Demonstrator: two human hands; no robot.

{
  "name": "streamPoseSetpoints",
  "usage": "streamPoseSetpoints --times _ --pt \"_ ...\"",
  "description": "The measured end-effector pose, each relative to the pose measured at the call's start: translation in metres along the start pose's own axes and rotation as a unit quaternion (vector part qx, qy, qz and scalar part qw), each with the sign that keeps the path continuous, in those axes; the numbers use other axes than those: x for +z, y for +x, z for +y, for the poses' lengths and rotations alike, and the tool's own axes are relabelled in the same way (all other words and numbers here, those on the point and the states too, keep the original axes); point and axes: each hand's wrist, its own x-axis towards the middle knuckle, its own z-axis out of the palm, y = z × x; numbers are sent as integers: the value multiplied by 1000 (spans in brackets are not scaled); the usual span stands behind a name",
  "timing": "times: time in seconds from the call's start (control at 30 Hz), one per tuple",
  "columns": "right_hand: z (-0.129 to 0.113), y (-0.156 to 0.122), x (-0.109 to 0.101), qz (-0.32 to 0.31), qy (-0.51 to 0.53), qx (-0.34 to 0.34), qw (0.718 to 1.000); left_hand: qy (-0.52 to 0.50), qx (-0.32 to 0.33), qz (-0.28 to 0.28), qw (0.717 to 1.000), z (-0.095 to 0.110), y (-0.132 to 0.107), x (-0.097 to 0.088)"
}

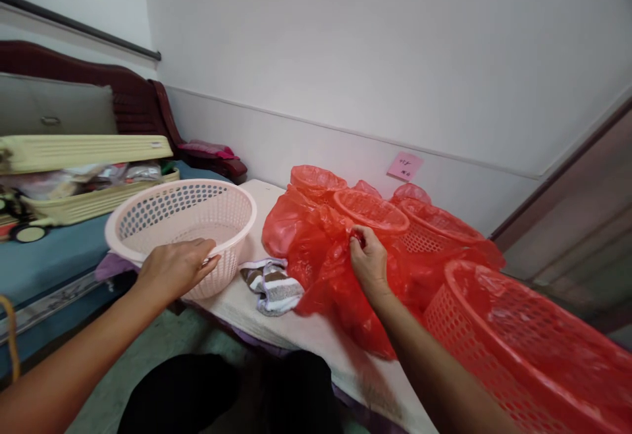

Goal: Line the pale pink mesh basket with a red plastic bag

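Pink basket (207,213) at eleven o'clock, red bag (320,249) at one

Left hand (172,266) grips basket rim (253,213); right hand (369,259) pinches bag.

A white-covered surface (320,340) against the wall (276,136) carries a crumpled striped cloth (276,289), heaped red plastic (323,249) to its right, and several baskets (422,240) draped in such plastic, with a pale pink basket (230,263) at the left edge.

left fingers (201,247) hold a pale pink basket (231,261) by its rim; right fingers (364,232) pinch red plastic (316,246).
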Motion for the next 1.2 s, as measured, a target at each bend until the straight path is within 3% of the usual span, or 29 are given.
streamPoseSetpoints --times 0.17,0.33,0.5,0.63,0.77,1.0,1.1,1.2 --pt "-4 16 -18 72 12 -23 997 -1 3 8 1000 0 -2 4" --pt "-19 31 -30 144 118 -35 982 -23 53 11 998 -5 2 12" --pt "-41 52 -41 203 243 25 948 -58 147 -12 987 -21 10 19" --pt "-54 60 -40 170 330 106 923 -83 172 -13 982 -30 20 19" --pt "-67 71 -19 150 446 167 867 -109 155 7 982 -25 31 10" --pt "-118 96 39 74 562 144 811 -224 101 27 969 -10 39 -7" --pt "-142 99 63 45 604 124 786 -313 59 36 947 -7 38 -10" --pt "-158 86 92 -7 613 113 782 -432 -16 73 899 -1 38 -15"
